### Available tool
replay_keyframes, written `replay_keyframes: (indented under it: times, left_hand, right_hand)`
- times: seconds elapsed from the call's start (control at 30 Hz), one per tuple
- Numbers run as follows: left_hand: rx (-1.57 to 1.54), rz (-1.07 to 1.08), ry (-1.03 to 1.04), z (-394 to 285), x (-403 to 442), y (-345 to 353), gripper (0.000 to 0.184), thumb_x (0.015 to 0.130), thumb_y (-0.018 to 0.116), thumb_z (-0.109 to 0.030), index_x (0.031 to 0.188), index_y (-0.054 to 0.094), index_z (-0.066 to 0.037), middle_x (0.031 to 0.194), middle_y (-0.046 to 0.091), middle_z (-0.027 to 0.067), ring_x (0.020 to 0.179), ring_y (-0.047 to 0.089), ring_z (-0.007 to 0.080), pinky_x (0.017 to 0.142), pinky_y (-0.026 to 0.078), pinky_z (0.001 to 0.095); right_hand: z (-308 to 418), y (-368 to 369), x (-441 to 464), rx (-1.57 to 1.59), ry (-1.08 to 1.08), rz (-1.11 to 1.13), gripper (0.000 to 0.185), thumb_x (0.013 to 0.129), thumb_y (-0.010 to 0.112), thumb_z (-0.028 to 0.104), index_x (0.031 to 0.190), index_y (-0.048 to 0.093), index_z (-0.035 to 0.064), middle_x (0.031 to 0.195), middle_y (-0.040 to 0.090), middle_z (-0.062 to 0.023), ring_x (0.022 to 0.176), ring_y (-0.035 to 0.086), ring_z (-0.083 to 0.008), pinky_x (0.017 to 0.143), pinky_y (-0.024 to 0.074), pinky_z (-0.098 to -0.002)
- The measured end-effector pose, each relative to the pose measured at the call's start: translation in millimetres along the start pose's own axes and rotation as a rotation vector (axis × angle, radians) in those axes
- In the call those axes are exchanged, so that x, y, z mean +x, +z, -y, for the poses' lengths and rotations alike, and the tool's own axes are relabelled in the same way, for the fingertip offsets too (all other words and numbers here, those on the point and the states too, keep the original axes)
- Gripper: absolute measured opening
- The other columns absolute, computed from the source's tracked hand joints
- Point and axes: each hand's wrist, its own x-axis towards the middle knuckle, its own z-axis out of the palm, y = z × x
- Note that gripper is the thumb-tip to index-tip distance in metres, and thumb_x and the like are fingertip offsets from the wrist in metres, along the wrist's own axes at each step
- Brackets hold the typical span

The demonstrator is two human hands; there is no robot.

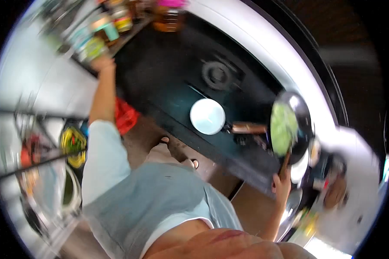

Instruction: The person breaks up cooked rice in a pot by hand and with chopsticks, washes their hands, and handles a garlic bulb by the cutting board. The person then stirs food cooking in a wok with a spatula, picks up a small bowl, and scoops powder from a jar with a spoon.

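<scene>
My right hand (pixel 282 185) is wrapped round the wooden handle of a turner (pixel 286 166), whose far end reaches into a dark wok (pixel 306 116). Pale green food (pixel 283 129) covers much of the wok's inside. The wok's wooden handle (pixel 250 128) points left, towards a white bowl (pixel 207 116) on the black counter. At upper left, my left hand (pixel 103 64) is up against a green-and-white packet or container (pixel 94 48) by the shelf. Motion blur smears its fingers, so I cannot tell whether they grip it.
Jars and bottles (pixel 121 19) crowd the shelf, with a pink-lidded jar (pixel 168 17) beside them. A burner (pixel 219 75) sits on the black counter (pixel 160 86). A red bag (pixel 125 115) hangs near my left arm. Racks with bowls (pixel 73 146) stand at left.
</scene>
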Motion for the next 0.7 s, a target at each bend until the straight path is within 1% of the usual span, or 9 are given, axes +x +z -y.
replay_keyframes:
  times: [0.07,0.1,0.13,0.2,0.27,0.37,0.5,0.63,0.7]
  left_hand:
    - [-0.207,0.150,0.060,36,50,-6,0.035,0.085,0.032,-0.023,0.114,0.044,-0.010,0.112,0.049,0.0100,0.100,0.047,0.0220,0.084,0.040,0.0412]
    - [-0.248,0.110,0.028,38,62,-8,0.032,0.085,0.035,-0.023,0.111,0.046,-0.008,0.109,0.049,0.0107,0.098,0.048,0.0251,0.083,0.041,0.0428]
    - [-0.291,0.069,-0.002,38,73,-10,0.030,0.084,0.038,-0.022,0.108,0.048,-0.007,0.107,0.050,0.0113,0.095,0.049,0.0282,0.081,0.043,0.0444]
    - [-0.324,0.031,-0.064,34,78,-22,0.027,0.083,0.041,-0.022,0.103,0.049,-0.006,0.102,0.051,0.0114,0.090,0.050,0.0303,0.078,0.043,0.0449]
    - [-0.283,-0.010,-0.138,30,75,-14,0.025,0.081,0.042,-0.023,0.098,0.050,-0.006,0.095,0.050,0.0094,0.082,0.048,0.0274,0.071,0.041,0.0417]
    - [-0.210,-0.244,-0.208,5,81,-21,0.022,0.077,0.044,-0.025,0.089,0.051,-0.007,0.082,0.048,0.0055,0.065,0.044,0.0215,0.057,0.037,0.0353]
    - [-0.096,-0.222,-0.161,-48,-9,-8,0.026,0.078,0.046,-0.036,0.082,0.050,-0.010,0.075,0.046,0.0020,0.056,0.040,0.0163,0.048,0.032,0.0271]
    - [0.010,-0.035,-0.125,-54,-27,-19,0.031,0.081,0.045,-0.043,0.072,0.043,-0.013,0.061,0.038,-0.0002,0.049,0.034,0.0112,0.045,0.028,0.0219]
    - [0.034,0.014,-0.110,-72,-65,-24,0.035,0.082,0.045,-0.045,0.069,0.041,-0.013,0.057,0.035,-0.0014,0.047,0.031,0.0096,0.045,0.027,0.0207]
  right_hand:
    - [-10,15,5,0.064,0.037,-0.061,0.053,0.073,0.047,0.001,0.124,0.036,0.0119,0.060,0.044,-0.0030,0.040,0.045,-0.0104,0.031,0.0325,-0.0235]
    - [-6,22,4,0.192,0.193,-0.136,0.054,0.073,0.043,-0.002,0.124,0.037,0.0148,0.059,0.044,-0.0036,0.040,0.046,-0.0109,0.031,0.0342,-0.0243]
    - [17,23,1,0.015,0.205,-0.135,0.053,0.072,0.043,-0.001,0.124,0.038,0.0121,0.062,0.045,-0.0043,0.042,0.046,-0.0105,0.033,0.0343,-0.0243]
    - [-25,19,4,-0.134,0.024,-0.298,0.049,0.070,0.044,0.009,0.119,0.042,0.0040,0.087,0.057,-0.0230,0.085,0.056,-0.0360,0.078,0.0407,-0.0369]
    - [-6,14,-6,-0.265,0.025,-0.388,0.048,0.070,0.047,0.011,0.117,0.045,0.0032,0.089,0.057,-0.0242,0.085,0.056,-0.0350,0.074,0.0423,-0.0360]
    - [-3,2,-26,-0.232,0.072,-0.499,0.047,0.074,0.054,0.018,0.117,0.046,0.0047,0.089,0.058,-0.0220,0.080,0.059,-0.0304,0.071,0.0436,-0.0346]
    - [-9,-26,-43,-0.275,-0.015,-0.497,0.044,0.075,0.057,0.020,0.115,0.048,0.0060,0.079,0.060,-0.0153,0.072,0.059,-0.0244,0.067,0.0437,-0.0324]
    - [4,-36,-47,-0.371,0.078,-0.395,0.043,0.074,0.057,0.020,0.115,0.049,0.0084,0.081,0.059,-0.0172,0.077,0.059,-0.0284,0.069,0.0437,-0.0345]
    - [-19,-32,-31,-0.397,-0.068,-0.343,0.044,0.073,0.057,0.020,0.115,0.049,0.0086,0.082,0.059,-0.0187,0.079,0.059,-0.0305,0.070,0.0436,-0.0354]
